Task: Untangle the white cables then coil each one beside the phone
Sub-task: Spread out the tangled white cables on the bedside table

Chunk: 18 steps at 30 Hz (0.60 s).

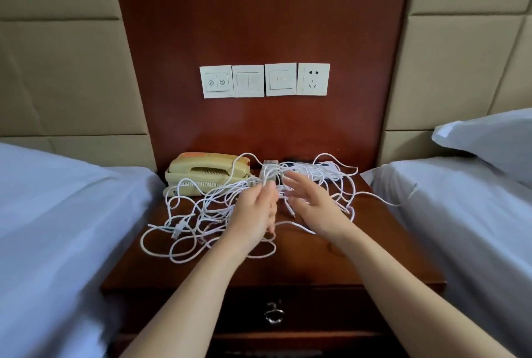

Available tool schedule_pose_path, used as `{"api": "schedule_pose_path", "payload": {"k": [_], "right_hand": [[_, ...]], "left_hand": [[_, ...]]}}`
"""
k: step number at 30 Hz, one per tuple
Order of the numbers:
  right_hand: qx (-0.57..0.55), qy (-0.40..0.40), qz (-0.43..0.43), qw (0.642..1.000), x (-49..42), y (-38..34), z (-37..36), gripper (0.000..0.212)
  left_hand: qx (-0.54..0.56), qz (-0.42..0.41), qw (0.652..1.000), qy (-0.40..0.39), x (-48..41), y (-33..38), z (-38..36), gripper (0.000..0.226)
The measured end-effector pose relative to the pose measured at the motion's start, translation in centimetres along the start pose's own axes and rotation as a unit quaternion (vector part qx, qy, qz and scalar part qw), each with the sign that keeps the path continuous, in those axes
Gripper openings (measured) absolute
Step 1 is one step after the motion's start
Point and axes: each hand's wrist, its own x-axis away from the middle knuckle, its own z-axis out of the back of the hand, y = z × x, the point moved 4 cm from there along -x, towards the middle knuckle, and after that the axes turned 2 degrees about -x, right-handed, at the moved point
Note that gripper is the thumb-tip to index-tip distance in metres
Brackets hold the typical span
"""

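The nightstand (pixel 374 257) top is dark reddish wood, polished and glossy, like the wall panel (pixel 259 12) at twelve o'clock. The white cables (pixel 201 213) look smooth and plastic-sheathed. The phone (pixel 207 169), at ten o'clock on the top, is yellowed plastic. The switch plates (pixel 247 81) are white plastic. The bedsheets (pixel 57 213) are matt cloth. The drawer handle (pixel 275 314), at six o'clock, is shiny metal.

**Nightstand between two beds**

Dark wooden nightstand (pixel 374 265) centre stage, a metal ring handle (pixel 275 316) on its drawer. Left bed (pixel 57 213) and right bed (pixel 460 213) flank it, white-sheeted, with a pillow (pixel 489 139) on the right one. Up on the wood panel (pixel 259 12): three switch plates (pixel 248 81) and a socket (pixel 313 79) in a row.
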Motion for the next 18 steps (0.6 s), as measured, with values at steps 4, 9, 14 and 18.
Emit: {"api": "schedule_pose_path", "payload": {"k": [4,9,14,18], "right_hand": [[-0.045,-0.028,-0.068,0.996,-0.3,1.9,-1.4,0.056],[0.017,-0.013,-0.087,0.996,-1.8,2.6,-3.1,0.051],[0.231,0.011,-0.094,0.968,-2.4,3.4,-3.6,0.017],[0.408,0.102,-0.081,0.904,-2.5,2.7,-1.8,0.020]], "left_hand": [[0.123,0.013,0.992,0.023,0.4,0.5,1.0,0.046],[0.218,0.027,0.974,0.059,0.8,0.4,3.0,0.049],[0.337,0.063,0.926,0.159,1.0,-0.3,7.2,0.045],[0.363,0.075,0.876,0.307,1.6,-2.0,11.9,0.040]]}}
